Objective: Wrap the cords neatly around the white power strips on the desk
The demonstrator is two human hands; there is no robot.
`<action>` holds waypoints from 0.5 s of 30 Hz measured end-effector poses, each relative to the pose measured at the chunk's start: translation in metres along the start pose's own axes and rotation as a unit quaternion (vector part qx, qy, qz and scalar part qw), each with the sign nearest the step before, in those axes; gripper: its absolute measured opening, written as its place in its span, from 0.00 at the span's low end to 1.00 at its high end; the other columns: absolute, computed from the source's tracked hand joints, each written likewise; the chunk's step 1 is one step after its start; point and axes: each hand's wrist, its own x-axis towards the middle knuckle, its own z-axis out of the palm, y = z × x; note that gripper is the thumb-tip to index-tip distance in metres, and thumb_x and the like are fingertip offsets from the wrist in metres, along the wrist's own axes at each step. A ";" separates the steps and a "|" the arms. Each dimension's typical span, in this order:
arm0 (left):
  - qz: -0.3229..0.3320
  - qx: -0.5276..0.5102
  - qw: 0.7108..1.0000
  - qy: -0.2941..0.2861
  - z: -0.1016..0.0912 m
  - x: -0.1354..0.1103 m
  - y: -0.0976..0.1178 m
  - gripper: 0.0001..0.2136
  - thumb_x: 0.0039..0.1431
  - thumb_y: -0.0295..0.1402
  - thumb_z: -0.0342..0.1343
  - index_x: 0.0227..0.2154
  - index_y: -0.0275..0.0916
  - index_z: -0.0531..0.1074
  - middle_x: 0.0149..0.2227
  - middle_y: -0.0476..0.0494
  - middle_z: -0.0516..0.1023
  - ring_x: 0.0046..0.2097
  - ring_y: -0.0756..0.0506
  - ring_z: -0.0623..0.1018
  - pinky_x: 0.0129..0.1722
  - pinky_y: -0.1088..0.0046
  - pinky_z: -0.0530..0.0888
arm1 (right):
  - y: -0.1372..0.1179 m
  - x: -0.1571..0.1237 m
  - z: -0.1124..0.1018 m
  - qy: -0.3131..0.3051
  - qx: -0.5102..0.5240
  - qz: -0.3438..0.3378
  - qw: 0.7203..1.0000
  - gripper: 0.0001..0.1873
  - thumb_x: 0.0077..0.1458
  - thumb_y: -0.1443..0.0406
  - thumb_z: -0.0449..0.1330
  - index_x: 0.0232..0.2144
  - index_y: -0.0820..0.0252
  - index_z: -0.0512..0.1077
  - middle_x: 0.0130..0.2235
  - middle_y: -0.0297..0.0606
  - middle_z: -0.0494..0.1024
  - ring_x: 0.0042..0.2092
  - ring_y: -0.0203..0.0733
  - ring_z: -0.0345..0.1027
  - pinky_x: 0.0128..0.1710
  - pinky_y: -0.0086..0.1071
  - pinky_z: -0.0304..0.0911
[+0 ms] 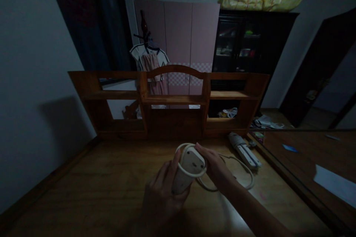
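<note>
My left hand (162, 189) is wrapped around a white power strip (192, 162), which it holds tilted above the wooden surface, its underside with small dark holes showing. A pale cord (191, 174) loops around the strip. At the strip's upper right side, my right hand (215, 164) is closed with its fingers bent over the cord and edge; its fingertips are partly hidden. Loose cord trails from there and curves across the wood to the right. A second power strip (247, 153), with its grey cord wound round one end, lies beyond my right hand.
A low wooden shelf unit (175, 99) stands along the far edge of the wooden surface (111, 177). To the right, past a raised edge, a brown surface (297, 170) holds a white sheet (336, 183) and a blue card (289, 148). A wall rises at left.
</note>
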 end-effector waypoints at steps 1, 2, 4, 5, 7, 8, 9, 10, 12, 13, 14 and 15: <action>0.005 0.022 1.000 0.003 0.001 -0.001 -0.002 0.39 0.55 0.39 0.59 0.66 0.40 0.46 0.50 0.39 0.71 0.45 0.44 0.75 0.41 0.71 0.73 | 0.001 0.001 0.001 -0.001 0.015 0.003 1.000 0.20 0.51 0.52 0.63 0.31 0.67 0.78 0.31 0.40 0.76 0.32 0.36 0.66 0.33 0.28 0.59; 0.009 0.041 0.999 0.006 0.002 -0.001 -0.003 0.39 0.54 0.39 0.59 0.66 0.40 0.47 0.50 0.40 0.71 0.44 0.44 0.75 0.40 0.71 0.72 | 0.002 0.003 0.001 -0.003 0.025 0.004 1.000 0.20 0.51 0.53 0.64 0.30 0.67 0.78 0.29 0.39 0.76 0.30 0.35 0.65 0.32 0.28 0.58; 0.017 0.072 0.997 0.012 0.003 -0.001 -0.004 0.39 0.54 0.38 0.59 0.66 0.41 0.48 0.50 0.41 0.71 0.43 0.45 0.75 0.40 0.72 0.72 | 0.005 0.005 0.000 -0.002 0.042 0.003 0.999 0.19 0.52 0.54 0.64 0.28 0.68 0.77 0.28 0.38 0.75 0.28 0.33 0.63 0.30 0.27 0.57; 0.020 0.081 0.996 0.014 0.004 -0.002 -0.005 0.38 0.54 0.37 0.59 0.66 0.42 0.48 0.50 0.41 0.71 0.42 0.45 0.75 0.40 0.72 0.72 | 0.008 0.007 -0.001 -0.009 0.049 0.006 0.999 0.19 0.53 0.54 0.63 0.28 0.68 0.77 0.28 0.38 0.75 0.28 0.33 0.63 0.30 0.27 0.57; 0.018 0.094 0.995 0.016 0.005 -0.002 -0.005 0.38 0.54 0.37 0.59 0.66 0.41 0.48 0.50 0.42 0.71 0.42 0.46 0.75 0.40 0.72 0.72 | 0.012 0.010 -0.002 -0.032 0.059 0.015 0.998 0.20 0.55 0.53 0.61 0.31 0.68 0.77 0.30 0.40 0.76 0.29 0.35 0.65 0.31 0.28 0.58; 0.017 0.103 0.994 0.016 0.006 -0.003 -0.006 0.38 0.54 0.37 0.59 0.66 0.42 0.48 0.50 0.41 0.71 0.41 0.46 0.75 0.40 0.72 0.71 | 0.014 0.012 -0.003 -0.041 0.061 0.021 0.997 0.21 0.56 0.53 0.60 0.32 0.69 0.77 0.31 0.41 0.76 0.30 0.35 0.66 0.31 0.29 0.58; 0.017 0.112 0.993 0.017 0.007 -0.004 -0.007 0.38 0.54 0.37 0.59 0.66 0.42 0.49 0.50 0.41 0.71 0.42 0.45 0.75 0.40 0.71 0.71 | 0.016 0.014 -0.003 -0.047 0.062 0.027 0.997 0.21 0.56 0.53 0.59 0.32 0.69 0.77 0.31 0.41 0.76 0.30 0.35 0.66 0.31 0.29 0.58; 0.018 0.120 0.992 0.018 0.008 -0.006 -0.008 0.38 0.53 0.37 0.59 0.65 0.42 0.49 0.50 0.41 0.71 0.43 0.45 0.75 0.40 0.71 0.71 | 0.017 0.016 -0.004 -0.047 0.062 0.032 0.996 0.21 0.56 0.53 0.59 0.32 0.69 0.77 0.30 0.40 0.76 0.29 0.35 0.65 0.31 0.28 0.58; 0.024 0.134 0.991 0.019 0.012 -0.010 -0.013 0.38 0.53 0.37 0.59 0.65 0.42 0.50 0.51 0.41 0.70 0.44 0.44 0.75 0.41 0.71 0.71 | 0.018 0.019 -0.004 -0.044 0.058 0.050 0.996 0.20 0.55 0.53 0.61 0.29 0.69 0.76 0.28 0.39 0.75 0.28 0.34 0.64 0.30 0.28 0.58; 0.030 0.136 0.990 0.020 0.015 -0.012 -0.015 0.38 0.54 0.36 0.58 0.65 0.42 0.50 0.51 0.40 0.70 0.45 0.44 0.74 0.42 0.70 0.71 | 0.018 0.021 -0.005 -0.044 0.057 0.060 0.996 0.20 0.54 0.54 0.62 0.28 0.69 0.76 0.28 0.38 0.75 0.27 0.33 0.64 0.29 0.28 0.57; 0.034 0.135 0.990 0.024 0.019 -0.013 -0.018 0.38 0.54 0.36 0.58 0.65 0.42 0.49 0.52 0.40 0.70 0.45 0.43 0.74 0.42 0.70 0.71 | 0.019 0.023 -0.006 -0.047 0.055 0.069 0.995 0.19 0.53 0.54 0.62 0.28 0.69 0.76 0.27 0.38 0.74 0.27 0.33 0.63 0.29 0.28 0.57; 0.039 0.132 0.990 0.031 0.023 -0.015 -0.021 0.38 0.54 0.36 0.59 0.65 0.41 0.49 0.52 0.39 0.69 0.46 0.43 0.74 0.43 0.70 0.71 | 0.019 0.025 -0.008 -0.050 0.053 0.075 0.994 0.19 0.53 0.55 0.62 0.28 0.69 0.76 0.27 0.38 0.74 0.27 0.34 0.63 0.29 0.28 0.57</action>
